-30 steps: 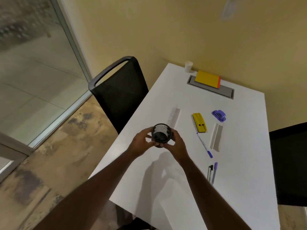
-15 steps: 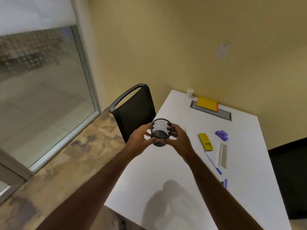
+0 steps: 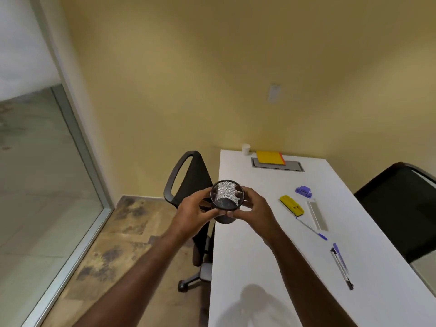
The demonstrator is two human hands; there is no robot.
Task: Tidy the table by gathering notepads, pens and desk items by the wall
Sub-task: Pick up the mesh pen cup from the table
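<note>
A black mesh pen cup (image 3: pixel 227 199) is held in the air over the table's left edge, its open mouth facing me. My left hand (image 3: pixel 194 213) grips its left side and my right hand (image 3: pixel 253 208) its right side. On the white table (image 3: pixel 271 267) lie a yellow stapler (image 3: pixel 291 205), a purple hole punch (image 3: pixel 303 191), a grey ruler (image 3: pixel 317 215), a blue pen (image 3: pixel 311 228), and a purple pen (image 3: pixel 340 257) beside a black-and-silver pen (image 3: pixel 342 270). A yellow notepad (image 3: pixel 270 157) rests by the wall.
A grey cable tray (image 3: pixel 293 166) is set into the table under the notepad, with a white paper cup (image 3: pixel 245 148) left of it. One black chair (image 3: pixel 186 185) stands at the table's left, another black chair (image 3: pixel 398 204) at its right. A glass partition (image 3: pixel 47 173) runs along the left.
The view has swung to the left and up, so the table now sits lower right. Both hands still hold the cup, carried slightly toward the wall.
</note>
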